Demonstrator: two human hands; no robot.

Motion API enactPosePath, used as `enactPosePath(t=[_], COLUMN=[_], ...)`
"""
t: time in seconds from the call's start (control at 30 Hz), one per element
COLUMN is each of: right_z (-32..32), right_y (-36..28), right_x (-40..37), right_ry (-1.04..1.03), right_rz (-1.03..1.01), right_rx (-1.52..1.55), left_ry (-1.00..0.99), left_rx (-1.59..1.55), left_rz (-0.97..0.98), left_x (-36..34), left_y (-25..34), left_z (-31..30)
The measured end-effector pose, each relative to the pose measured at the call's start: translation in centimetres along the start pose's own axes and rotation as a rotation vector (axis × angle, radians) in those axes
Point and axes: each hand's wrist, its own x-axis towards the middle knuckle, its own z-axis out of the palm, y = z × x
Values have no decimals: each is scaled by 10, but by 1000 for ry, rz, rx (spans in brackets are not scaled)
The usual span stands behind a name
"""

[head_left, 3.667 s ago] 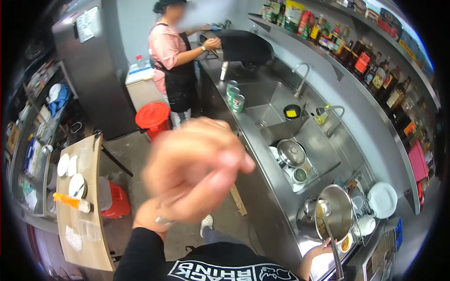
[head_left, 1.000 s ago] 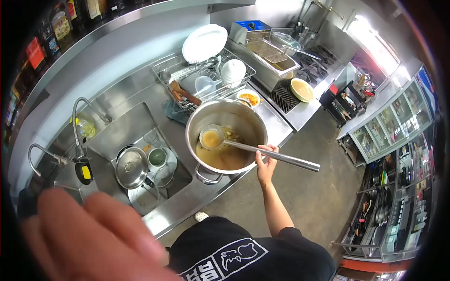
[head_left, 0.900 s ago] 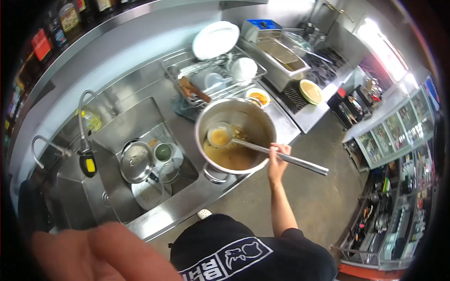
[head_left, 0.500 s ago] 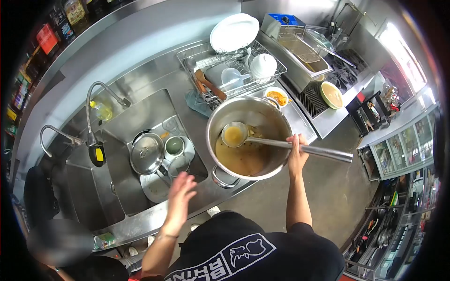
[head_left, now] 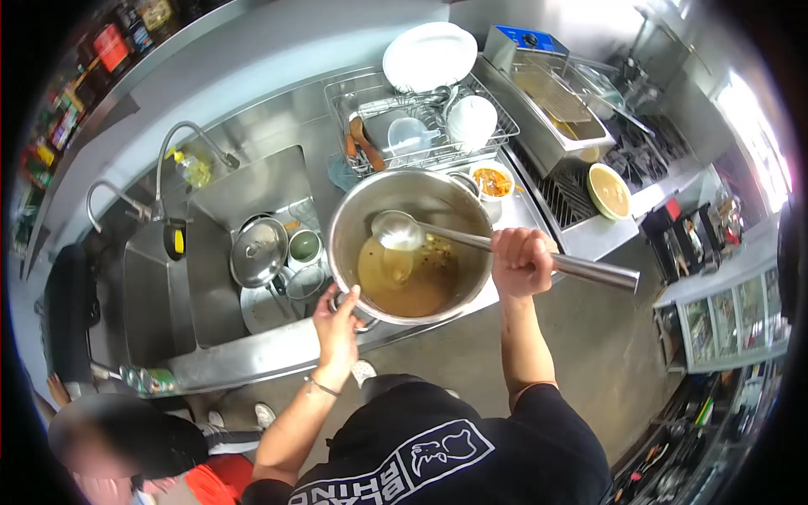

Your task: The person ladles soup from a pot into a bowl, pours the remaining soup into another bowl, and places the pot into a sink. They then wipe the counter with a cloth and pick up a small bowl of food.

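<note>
A large steel stockpot [head_left: 347, 278] with yellowish-brown broth [head_left: 396, 286] and small bits in it stands at the counter's front edge. My right hand [head_left: 523, 263] is closed round the long handle of a steel ladle [head_left: 454, 239]. The ladle's bowl is inside the pot, tipped above the broth, which ripples below it. At the pot's near left side, my left hand [head_left: 337, 332] grips the side handle, thumb by the rim; its fingers partly cover that handle. A white bowl of orange food [head_left: 491, 182] is just behind the pot.
Left of the pot, the sink [head_left: 206, 303] holds a lidded pan [head_left: 258, 252], a green cup [head_left: 305, 246] and plates. A dish rack [head_left: 337, 94], fryer [head_left: 551, 93] and yellowish bowl [head_left: 609, 192] lie beyond. Another person [head_left: 126, 438] is at lower left.
My left hand has come up from open air to the pot's side handle. The ladle has tipped over from holding broth level, and my right hand has turned over on its handle.
</note>
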Motion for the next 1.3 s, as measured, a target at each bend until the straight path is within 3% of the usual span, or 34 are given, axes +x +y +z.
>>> enactPosePath(t=[0.03, 0.17, 0.6, 0.9, 1.17, 1.23, 1.3], right_z=[-2, -12, -76, -145, -200, -202, -197], right_y=[0, -9, -3, -4, -9, -15, -24], right_x=[10, 46, 117, 174, 157, 149, 148], right_ry=[-225, -533, -829, -832, -566, -280, -251], right_rz=[-32, -12, 118, 346, 499, 555, 589], right_rx=[23, 103, 216, 342, 459, 338, 317], left_ry=[16, 48, 74, 115, 339, 365, 388], left_rx=[41, 182, 525, 674, 555, 496, 340], left_rz=[51, 117, 287, 261, 245, 270, 254], left_x=[6, 20, 11, -11, -30, -37, -47], left_y=[-2, 2, 36, 51, 37, 29, 23], left_z=[-1, -1, 67, 133, 162, 167, 175])
